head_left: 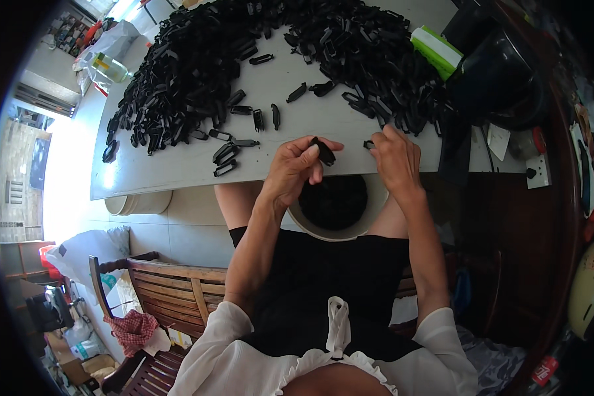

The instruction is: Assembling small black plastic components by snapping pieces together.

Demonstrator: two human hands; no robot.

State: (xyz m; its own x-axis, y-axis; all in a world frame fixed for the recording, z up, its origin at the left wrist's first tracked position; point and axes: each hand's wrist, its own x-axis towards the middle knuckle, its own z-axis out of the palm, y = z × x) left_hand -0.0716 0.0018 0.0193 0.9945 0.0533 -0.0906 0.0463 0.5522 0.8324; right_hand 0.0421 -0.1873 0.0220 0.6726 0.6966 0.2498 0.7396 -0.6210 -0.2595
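Observation:
My left hand [294,166] is closed just above the table's near edge, pinching a small black oblong plastic piece [323,152] between thumb and fingers. To its right, my right hand [396,157] has its fingers bent together around another black plastic piece [368,144], of which only the end shows. The two pieces are apart. Several loose pieces of the same sort, such as one upright black oblong frame [275,117], lie on the grey table beyond my hands. Between my knees, below the edge, stands a pale bucket [305,226] with a dark mass inside.
Big heaps of black plastic pieces [185,72] cover the far table [178,173]. A green and white box [437,53] and a black container [498,79] stand at the right. A bottle [109,68] is at the far left, a wooden bench [171,290] behind me.

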